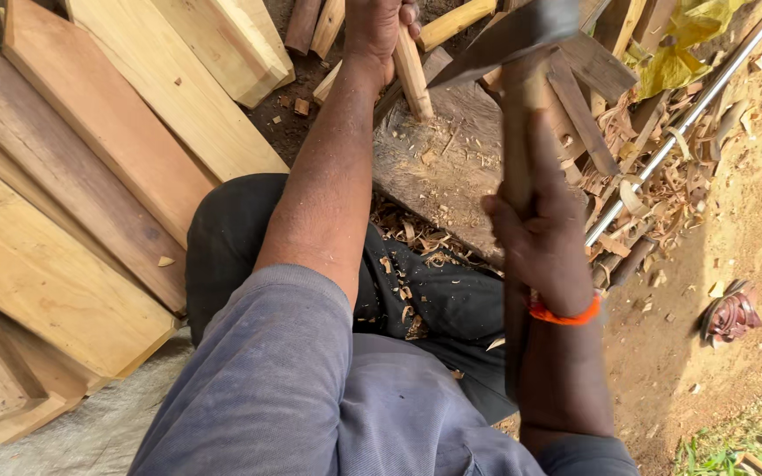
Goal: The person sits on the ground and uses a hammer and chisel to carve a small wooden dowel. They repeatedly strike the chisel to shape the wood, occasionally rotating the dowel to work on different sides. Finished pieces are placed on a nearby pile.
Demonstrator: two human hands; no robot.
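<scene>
Left hand [379,31] gripped a light, stiff stake [412,75] at 12 o'clock; right hand [535,234] clenched the probably head-heavy axe [509,40] by its handle.

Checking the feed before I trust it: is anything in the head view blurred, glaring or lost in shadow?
Head view: even daylight, no hard glare; the axe head and the right hand on its handle look softly blurred; the left hand is cut by the top edge; the wooden stake and chopping block are sharp.
</scene>
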